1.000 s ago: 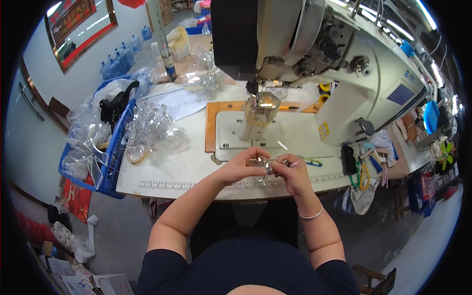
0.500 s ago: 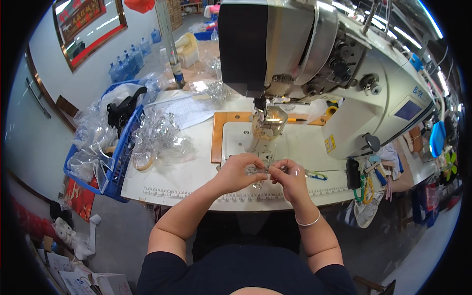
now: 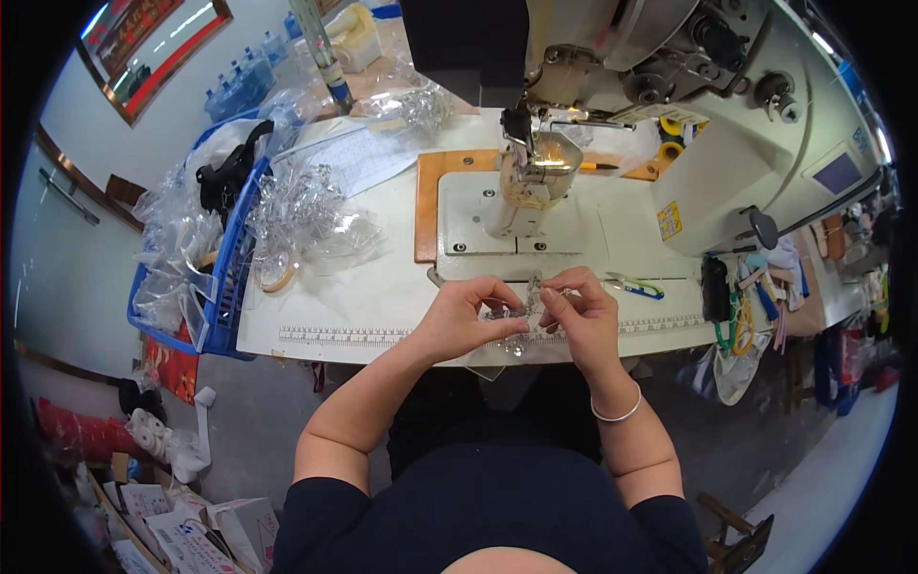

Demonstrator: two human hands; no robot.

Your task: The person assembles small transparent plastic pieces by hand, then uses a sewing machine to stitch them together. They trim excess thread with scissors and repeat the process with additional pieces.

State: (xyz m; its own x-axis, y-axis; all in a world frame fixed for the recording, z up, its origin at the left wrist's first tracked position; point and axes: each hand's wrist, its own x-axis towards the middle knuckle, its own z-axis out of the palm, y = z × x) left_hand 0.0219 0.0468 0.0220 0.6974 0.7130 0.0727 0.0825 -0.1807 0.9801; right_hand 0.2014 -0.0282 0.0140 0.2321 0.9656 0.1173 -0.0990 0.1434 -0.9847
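Over the front edge of the white sewing table (image 3: 382,287), both hands work at a small piece of clear, shiny plastic (image 3: 513,346). My left hand (image 3: 469,314) pinches it between thumb and fingers. My right hand (image 3: 585,318), with a silver bangle at the wrist, has thumb and fingertips drawn together at the plastic's right side; the fingers partly hide what they hold. Just beyond the hands rises the post (image 3: 516,206) of the sewing machine (image 3: 732,172), under its needle and presser foot area. Neither hand touches the machine.
Crumpled clear plastic pieces (image 3: 311,225) lie left on the table, beside a blue basket (image 3: 229,277) full of more. A printed ruler strip (image 3: 382,336) runs along the front edge. Green-handled snips (image 3: 639,286) lie right of my hands. Tools (image 3: 741,306) hang at the right edge.
The view has shifted, so the table and machine sit higher in it. My hands have moved slightly apart, and more of the clear plastic shows between them.
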